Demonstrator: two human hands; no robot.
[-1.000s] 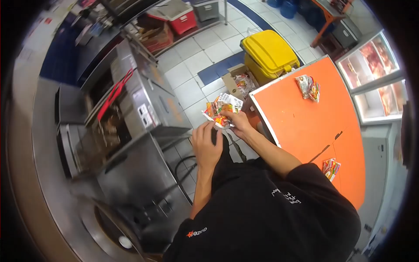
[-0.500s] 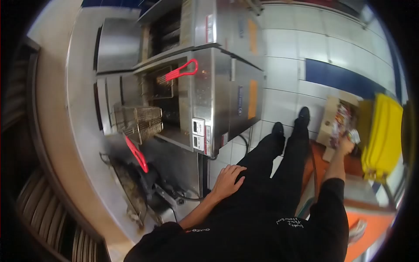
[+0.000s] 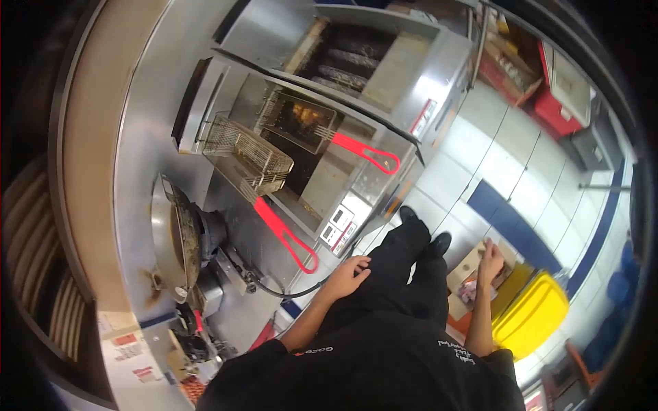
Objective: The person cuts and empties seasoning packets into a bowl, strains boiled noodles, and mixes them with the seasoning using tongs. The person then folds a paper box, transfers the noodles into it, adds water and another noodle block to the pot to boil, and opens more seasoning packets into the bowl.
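Observation:
My left hand point(image 3: 347, 277) hangs near my thigh with its fingers apart and holds nothing. On the right, my right hand point(image 3: 491, 263) is over an open cardboard box point(image 3: 467, 266) on the floor; its fingers look curled, and whether anything is between them is too small to tell. Crumpled packets point(image 3: 468, 290) lie in the box. To the left, the fryer point(image 3: 343, 171) has an empty-looking wire basket point(image 3: 248, 152) with a red handle point(image 3: 284, 235), resting raised. A second basket point(image 3: 299, 122), red-handled too, sits in the well with golden food inside.
A yellow bin point(image 3: 532, 314) stands beside the box. At the left, a wok point(image 3: 176, 238) sits on a burner. A red cooler point(image 3: 556, 109) and a grey crate point(image 3: 595, 142) are at the upper right. My shoes are on white tiles.
My view has turned toward the fryer and wok. My right hand first held packets beside my left hand, then reached to the box; the packets no longer show in it. My left hand moved away, to my thigh.

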